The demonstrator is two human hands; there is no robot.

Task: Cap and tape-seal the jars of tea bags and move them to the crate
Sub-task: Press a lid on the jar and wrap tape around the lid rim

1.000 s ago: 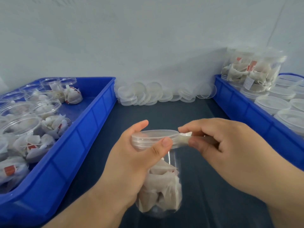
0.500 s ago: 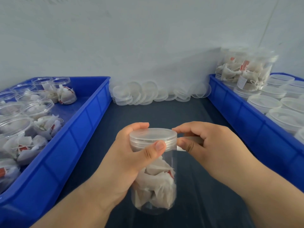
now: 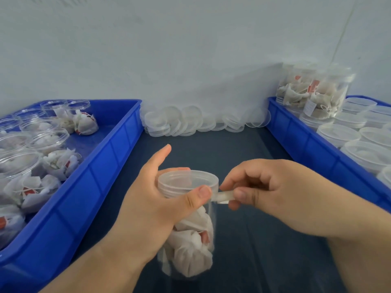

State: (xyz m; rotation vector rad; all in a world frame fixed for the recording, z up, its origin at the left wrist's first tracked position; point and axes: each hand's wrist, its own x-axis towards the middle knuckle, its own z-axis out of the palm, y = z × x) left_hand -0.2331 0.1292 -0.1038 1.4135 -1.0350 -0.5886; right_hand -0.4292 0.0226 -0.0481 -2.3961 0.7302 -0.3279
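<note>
A clear jar (image 3: 190,246) full of white tea bags stands between my hands, topped by a translucent cap (image 3: 188,180). My left hand (image 3: 148,208) grips the jar at the cap's edge, thumb pressed on the rim and index finger lifted. My right hand (image 3: 264,191) pinches a short strip of clear tape (image 3: 222,196) that runs from the cap's side out to the right.
A blue crate (image 3: 110,157) on the left holds several uncapped jars of tea bags. A blue crate (image 3: 306,144) on the right holds several capped jars, two stacked at its back. Loose caps (image 3: 190,121) lie along the wall. The dark tabletop (image 3: 264,261) lies between the crates.
My right hand has drawn the tape strip out to the right of the cap. My left index finger has lifted off the lid. The view has shifted a little.
</note>
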